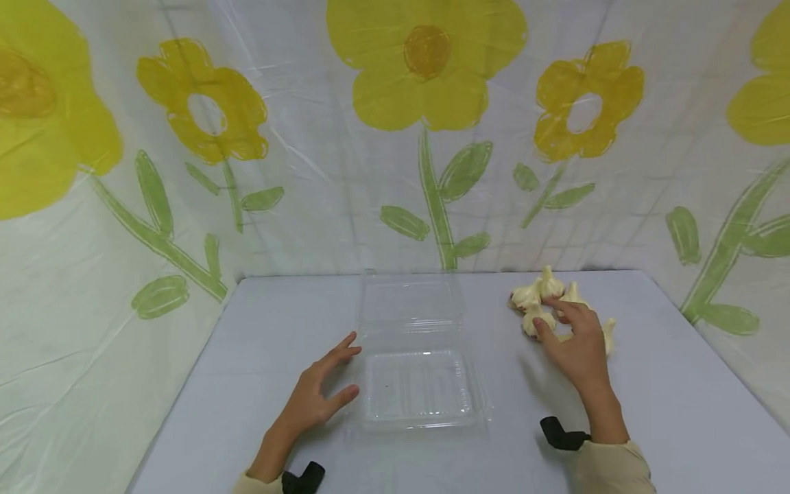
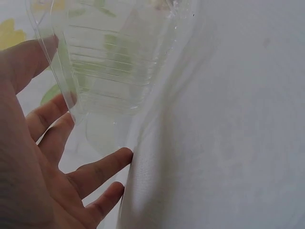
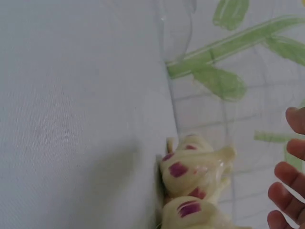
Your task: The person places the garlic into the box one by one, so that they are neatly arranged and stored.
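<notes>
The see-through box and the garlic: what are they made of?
The box looks like thin, glossy clear plastic: the table shows through it and its ridges catch light. The garlic bulbs have a smooth, slightly shiny cream surface with purple patches; real garlic or moulded plastic, I can't tell.

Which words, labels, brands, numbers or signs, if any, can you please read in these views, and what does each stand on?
There are none that I can read.
The clear plastic container shows only moulded ridges.
The garlic bulbs show purple patches, no lettering.
The backdrop carries only flower and leaf pictures.
</notes>
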Demonstrator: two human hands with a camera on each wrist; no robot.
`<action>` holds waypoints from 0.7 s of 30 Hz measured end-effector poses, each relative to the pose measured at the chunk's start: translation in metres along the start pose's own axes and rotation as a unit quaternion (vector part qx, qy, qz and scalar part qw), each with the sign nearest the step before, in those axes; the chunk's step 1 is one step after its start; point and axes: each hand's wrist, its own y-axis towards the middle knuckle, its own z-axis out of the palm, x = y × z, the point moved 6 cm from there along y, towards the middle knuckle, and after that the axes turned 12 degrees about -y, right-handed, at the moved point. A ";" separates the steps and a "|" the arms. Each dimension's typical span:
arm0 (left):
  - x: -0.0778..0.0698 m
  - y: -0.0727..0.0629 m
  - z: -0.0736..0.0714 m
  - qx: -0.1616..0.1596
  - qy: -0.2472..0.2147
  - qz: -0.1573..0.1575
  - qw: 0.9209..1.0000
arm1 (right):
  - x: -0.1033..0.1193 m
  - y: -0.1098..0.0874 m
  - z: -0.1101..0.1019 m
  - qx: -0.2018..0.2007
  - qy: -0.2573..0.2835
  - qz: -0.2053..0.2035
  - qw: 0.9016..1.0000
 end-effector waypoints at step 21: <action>0.002 -0.001 0.000 0.002 -0.008 0.006 1.000 | -0.047 -0.002 -0.022 -0.070 -0.041 0.096 0.992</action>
